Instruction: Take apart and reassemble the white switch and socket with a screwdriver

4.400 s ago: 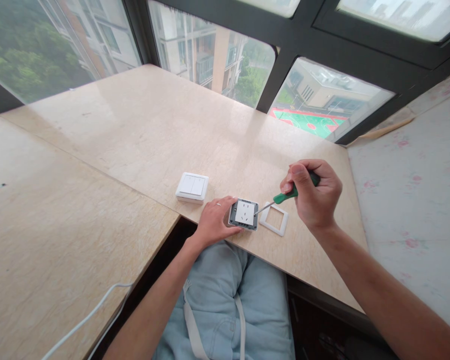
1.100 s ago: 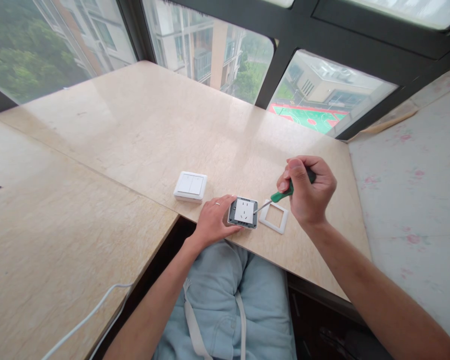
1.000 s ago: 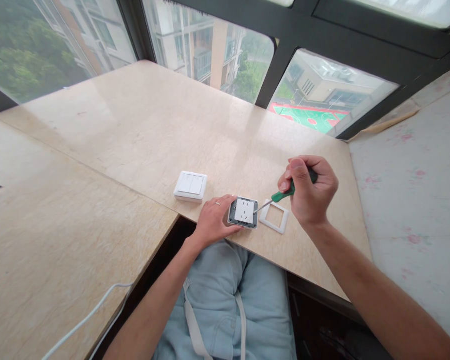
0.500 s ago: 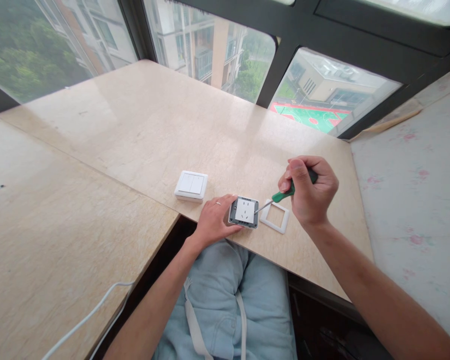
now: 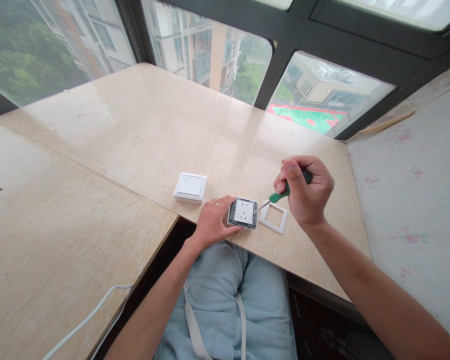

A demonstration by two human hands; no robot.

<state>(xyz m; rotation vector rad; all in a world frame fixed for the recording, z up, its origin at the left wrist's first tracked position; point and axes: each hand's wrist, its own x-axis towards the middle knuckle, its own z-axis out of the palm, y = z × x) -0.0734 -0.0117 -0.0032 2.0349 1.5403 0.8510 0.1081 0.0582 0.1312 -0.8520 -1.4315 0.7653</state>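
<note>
A white socket (image 5: 243,211) with a grey surround stands near the counter's front edge. My left hand (image 5: 216,219) grips it from the left, fingers on its far side and thumb at the near side. My right hand (image 5: 309,189) is closed round the green handle of a screwdriver (image 5: 279,195). The metal tip meets the right side of the socket, at a screw position. Just right of the socket, a white square frame (image 5: 273,218) lies flat, partly beneath the screwdriver's line. To the left sits a white double switch (image 5: 190,187) on its box.
The beige stone counter (image 5: 135,125) runs back to dark-framed windows (image 5: 264,75). A white cable (image 5: 90,313) crosses the counter at the lower left. Flowered wallpaper (image 5: 408,200) borders the right side. My legs (image 5: 225,300) are below the front edge.
The whole view has shifted slightly. Both hands keep their grips, and the screwdriver tip stays at the right side of the socket.
</note>
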